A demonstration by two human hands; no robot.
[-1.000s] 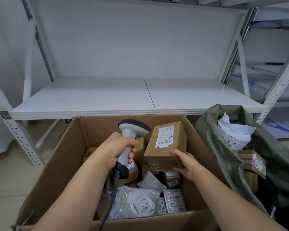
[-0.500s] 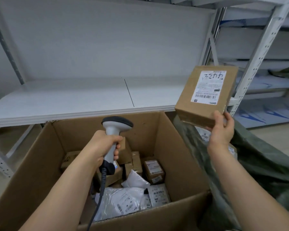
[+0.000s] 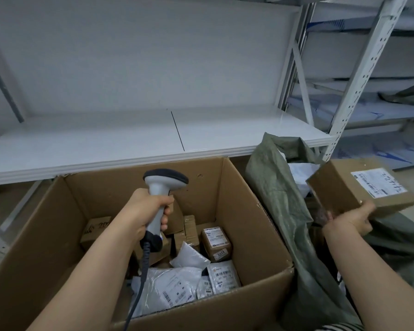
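The left grip [image 3: 148, 211] is closed round the handle of a barcode scanner [image 3: 164, 179], fingers curled across the front of the handle. The scanner stands upright, its dark head turned away from the person, and it hangs in the air over the back left part of the open carton [image 3: 249, 211]. A grey cable [image 3: 141, 271] drops from the foot of the handle and runs down past the carton's front wall.

The right grip [image 3: 351, 219] holds a brown parcel [image 3: 344, 189] by its near lower edge, thumb laid against the side and fingers tucked beneath, out of sight. The parcel is off any surface, tilted, to the right of the carton and well apart from it. Its white label [image 3: 378, 181], with a barcode and handwritten figures, faces up.

Below the parcel, an olive green sack [image 3: 280, 199] slumps against the carton's right wall with its mouth open.

Inside the carton lie several small brown boxes. One labelled box [image 3: 216, 240] sits near the right wall, and white plastic mailers [image 3: 167, 285] are heaped toward the front wall.

Behind the carton runs a white shelf [image 3: 105, 144], its front edge just above the carton's back wall. Right of the carton, beyond the sack, rises a perforated white post [image 3: 359, 75].
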